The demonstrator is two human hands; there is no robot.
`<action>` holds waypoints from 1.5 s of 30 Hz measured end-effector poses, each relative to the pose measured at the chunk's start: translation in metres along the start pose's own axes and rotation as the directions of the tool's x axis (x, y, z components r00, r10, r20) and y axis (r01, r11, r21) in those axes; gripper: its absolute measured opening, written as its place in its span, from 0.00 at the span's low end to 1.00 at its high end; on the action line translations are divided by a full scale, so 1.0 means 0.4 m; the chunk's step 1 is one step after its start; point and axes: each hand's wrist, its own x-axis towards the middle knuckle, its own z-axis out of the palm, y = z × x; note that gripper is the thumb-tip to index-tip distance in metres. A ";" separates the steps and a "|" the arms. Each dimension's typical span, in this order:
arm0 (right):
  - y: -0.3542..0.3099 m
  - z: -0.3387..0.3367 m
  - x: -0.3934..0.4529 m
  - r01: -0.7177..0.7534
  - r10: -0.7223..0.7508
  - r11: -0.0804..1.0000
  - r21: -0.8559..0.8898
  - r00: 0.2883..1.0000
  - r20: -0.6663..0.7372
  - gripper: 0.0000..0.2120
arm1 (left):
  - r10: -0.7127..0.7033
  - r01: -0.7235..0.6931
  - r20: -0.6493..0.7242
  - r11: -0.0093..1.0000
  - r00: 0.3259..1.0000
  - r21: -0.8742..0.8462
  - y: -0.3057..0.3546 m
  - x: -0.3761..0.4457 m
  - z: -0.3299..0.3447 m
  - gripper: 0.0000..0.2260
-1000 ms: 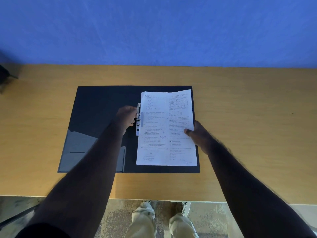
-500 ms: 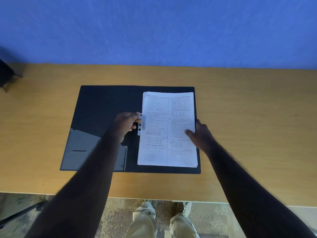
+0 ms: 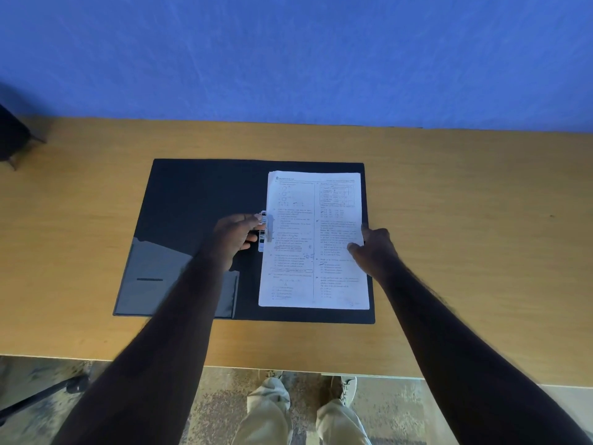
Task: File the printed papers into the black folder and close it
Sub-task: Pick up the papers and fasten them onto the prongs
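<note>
The black folder (image 3: 199, 194) lies open flat on the wooden table (image 3: 481, 252), with a grey pocket (image 3: 160, 271) on its left inner cover. The printed papers (image 3: 308, 277) lie on the folder's right half, their left edge against the metal clip (image 3: 264, 231) at the spine. My left hand (image 3: 236, 237) grips that clip with its fingertips. My right hand (image 3: 373, 248) presses on the papers' right edge, thumb on the sheet.
A blue wall (image 3: 288, 59) rises behind the table. A dark object (image 3: 12, 136) sits at the table's far left edge. Below the near table edge my legs and shoes (image 3: 301, 409) stand on the floor, with a dark rod (image 3: 38, 396) at the lower left.
The papers have slid down and straightened on the right half. My left hand has stayed at the clip and my right hand on the papers' right edge.
</note>
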 end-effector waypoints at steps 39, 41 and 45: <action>0.064 0.160 -0.080 0.536 -0.574 0.528 -0.659 0.797 0.189 0.35 | 0.023 0.063 -0.150 0.837 0.988 0.543 -0.078 -0.015 -0.009 0.21; 0.065 0.160 -0.081 0.536 -0.575 0.526 -0.661 0.796 0.189 0.35 | 0.041 0.065 -0.172 0.818 0.984 0.571 -0.079 -0.023 -0.003 0.20; 0.061 0.157 -0.084 0.538 -0.571 0.523 -0.660 0.797 0.197 0.35 | 0.043 0.057 -0.164 0.827 0.986 0.560 -0.076 -0.024 -0.005 0.19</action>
